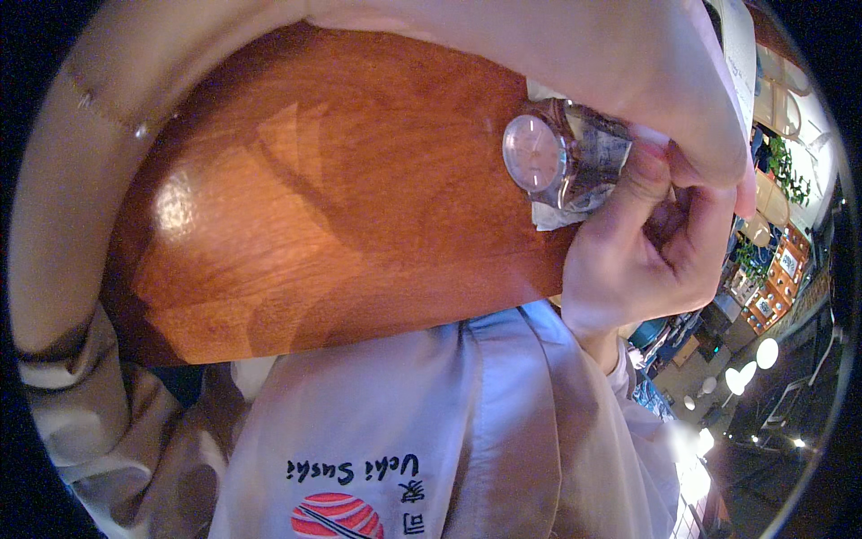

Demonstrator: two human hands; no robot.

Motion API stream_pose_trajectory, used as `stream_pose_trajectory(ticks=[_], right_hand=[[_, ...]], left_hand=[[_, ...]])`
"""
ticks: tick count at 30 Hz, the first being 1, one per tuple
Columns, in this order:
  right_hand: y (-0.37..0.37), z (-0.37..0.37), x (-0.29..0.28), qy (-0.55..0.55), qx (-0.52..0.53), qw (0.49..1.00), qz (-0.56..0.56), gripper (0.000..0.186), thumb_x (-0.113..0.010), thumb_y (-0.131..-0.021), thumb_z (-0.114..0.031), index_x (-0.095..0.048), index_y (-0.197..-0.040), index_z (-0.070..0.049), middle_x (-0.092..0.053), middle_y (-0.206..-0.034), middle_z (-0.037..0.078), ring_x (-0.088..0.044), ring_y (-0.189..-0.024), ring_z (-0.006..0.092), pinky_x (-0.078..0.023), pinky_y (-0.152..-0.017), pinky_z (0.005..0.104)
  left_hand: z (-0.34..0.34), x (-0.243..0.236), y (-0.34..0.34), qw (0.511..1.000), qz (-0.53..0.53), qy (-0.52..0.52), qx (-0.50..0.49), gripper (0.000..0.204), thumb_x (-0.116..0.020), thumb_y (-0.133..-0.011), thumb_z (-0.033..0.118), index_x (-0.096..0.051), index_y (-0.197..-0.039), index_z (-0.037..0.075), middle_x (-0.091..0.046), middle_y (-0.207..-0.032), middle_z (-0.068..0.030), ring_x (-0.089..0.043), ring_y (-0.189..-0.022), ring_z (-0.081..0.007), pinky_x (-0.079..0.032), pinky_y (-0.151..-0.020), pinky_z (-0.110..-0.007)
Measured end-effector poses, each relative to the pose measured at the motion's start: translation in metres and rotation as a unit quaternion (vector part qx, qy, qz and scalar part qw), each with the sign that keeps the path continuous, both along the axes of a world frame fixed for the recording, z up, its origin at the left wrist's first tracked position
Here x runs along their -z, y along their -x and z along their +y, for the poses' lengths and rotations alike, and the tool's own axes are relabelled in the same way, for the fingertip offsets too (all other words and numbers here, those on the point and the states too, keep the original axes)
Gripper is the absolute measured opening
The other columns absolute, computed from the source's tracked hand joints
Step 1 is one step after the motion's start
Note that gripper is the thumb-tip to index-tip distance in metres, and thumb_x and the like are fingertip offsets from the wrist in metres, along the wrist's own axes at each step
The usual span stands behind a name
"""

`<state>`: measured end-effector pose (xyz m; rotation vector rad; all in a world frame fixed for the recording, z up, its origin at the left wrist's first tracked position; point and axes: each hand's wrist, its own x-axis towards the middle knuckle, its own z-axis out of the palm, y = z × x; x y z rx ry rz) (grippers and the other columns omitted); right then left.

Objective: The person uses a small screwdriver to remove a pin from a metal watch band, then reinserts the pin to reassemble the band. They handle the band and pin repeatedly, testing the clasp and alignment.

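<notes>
A wristwatch (536, 153) with a round pale face and silver edge rests at the upper right of the wooden table, on crumpled, printed grey-and-white wrapping (557, 217). My left hand (682, 117) arches over from the left, its fingers curled just right of the watch and partly hidden. My right hand (642, 247) comes up from below, thumb and fingers bent together against my left hand's fingers beside the wrapping. What either hand grips between the fingertips is hidden.
The glossy wooden tabletop (341, 198) fills the middle, its near edge against my light embroidered garment (377, 404). Beyond at the far right are pale chairs (772, 207), green plants (790, 166), an orange shelving unit (777, 278) and hanging lights (766, 353).
</notes>
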<state>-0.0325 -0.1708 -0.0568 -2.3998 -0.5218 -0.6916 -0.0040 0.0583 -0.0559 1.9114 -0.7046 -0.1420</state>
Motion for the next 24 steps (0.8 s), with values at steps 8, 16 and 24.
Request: stream_pose_trajectory(ticks=[8,16,24], right_hand=[[0.002,-0.002,0.003,-0.006,0.004,1.000,-0.002,0.015,-0.064,-0.079,-0.004,-0.061,-0.091,0.004,-0.065,-0.083,0.009,-0.060,-0.074,0.0139,-0.046,-0.068,0.0234],[0.011,-0.008,0.010,-0.007,0.056,0.997,-0.044,0.014,-0.062,-0.067,0.000,-0.066,-0.080,-0.003,-0.066,-0.075,0.008,-0.063,-0.067,0.0197,-0.048,-0.064,0.0266],[0.008,-0.015,-0.007,0.089,-0.053,0.993,0.049,0.018,-0.067,-0.080,-0.006,-0.060,-0.094,0.003,-0.064,-0.086,0.006,-0.056,-0.071,0.0093,-0.044,-0.065,0.0229]], left_hand=[[-0.012,-0.005,0.004,1.000,0.007,0.008,0.017,0.038,-0.055,-0.085,0.016,-0.054,-0.118,-0.001,-0.058,-0.113,-0.0105,-0.055,-0.099,-0.0151,-0.040,-0.088,-0.027],[-0.047,0.004,-0.014,0.994,0.017,0.025,0.103,0.039,-0.054,-0.085,0.017,-0.054,-0.120,-0.001,-0.058,-0.115,-0.0105,-0.055,-0.101,-0.0151,-0.040,-0.090,-0.027],[-0.054,0.001,-0.024,0.982,0.059,0.056,0.168,0.040,-0.054,-0.085,0.017,-0.053,-0.121,-0.001,-0.058,-0.117,-0.0105,-0.055,-0.103,-0.0152,-0.040,-0.091,-0.027]])
